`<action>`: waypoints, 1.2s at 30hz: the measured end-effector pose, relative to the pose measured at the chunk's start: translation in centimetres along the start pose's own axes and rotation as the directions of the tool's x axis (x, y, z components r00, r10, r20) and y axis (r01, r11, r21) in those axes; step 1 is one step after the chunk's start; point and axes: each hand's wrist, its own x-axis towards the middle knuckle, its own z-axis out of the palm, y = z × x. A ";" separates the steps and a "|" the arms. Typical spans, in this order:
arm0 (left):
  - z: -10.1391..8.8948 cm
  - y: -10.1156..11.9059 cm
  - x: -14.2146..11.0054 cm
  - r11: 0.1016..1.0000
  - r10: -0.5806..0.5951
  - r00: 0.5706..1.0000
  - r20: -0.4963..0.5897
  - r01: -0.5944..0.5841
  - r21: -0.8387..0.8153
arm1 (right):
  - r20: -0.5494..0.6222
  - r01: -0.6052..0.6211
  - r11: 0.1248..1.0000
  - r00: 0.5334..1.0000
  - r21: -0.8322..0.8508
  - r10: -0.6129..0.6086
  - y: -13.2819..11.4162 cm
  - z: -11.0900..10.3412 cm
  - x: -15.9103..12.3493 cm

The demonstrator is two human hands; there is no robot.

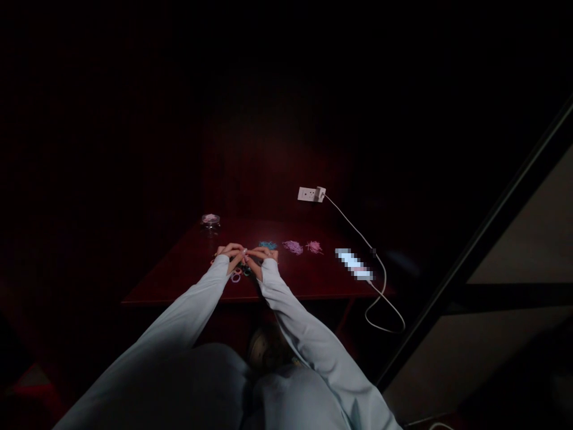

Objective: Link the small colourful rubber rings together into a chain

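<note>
Both my hands meet over the middle of a dark red table [188, 275]. My left hand [231, 253] and my right hand [264, 257] have their fingers pinched together around something tiny between them, too small to name. Under the hands lie a few small coloured rings [236, 276]. Just beyond my right hand sit little heaps of small bands: a blue heap [268, 245], a purple heap [292, 246] and a pink heap [314, 246]. Pale long sleeves cover both arms.
A small clear jar [210, 221] stands at the table's far left. A phone [353, 264] lies at the right, its white cable [380, 292] running to a wall socket [310, 194] with a charger. The room is very dark. A dark frame slants at the right.
</note>
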 end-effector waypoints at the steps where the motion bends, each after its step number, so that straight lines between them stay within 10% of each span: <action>1: -0.1 0.4 -0.3 1.000 -0.003 1.000 -0.017 0.003 -0.005 | 0.011 0.010 1.000 1.000 -0.010 -0.009 -0.1 -0.1 -0.1; 9: -1.0 4.3 -2.2 0.999 -0.019 0.999 -0.038 0.018 -0.040 | -0.016 0.045 0.996 0.999 -0.073 -0.046 -0.8 -0.8 -0.6; 22: 0.0 3.1 -1.4 0.979 -0.003 1.000 0.027 -0.002 0.205 | -0.265 -0.296 0.945 0.930 -0.139 0.253 2.4 -3.5 0.2; 27: 0.4 3.5 -2.3 0.954 0.113 0.982 0.151 -0.150 0.260 | -0.227 -0.313 0.902 0.941 -0.298 0.251 3.5 -3.2 0.4; 36: 0.1 3.4 -2.0 0.973 -0.011 0.998 0.064 -0.004 0.231 | -0.182 -0.268 0.919 0.958 -0.290 0.222 2.5 -3.3 0.0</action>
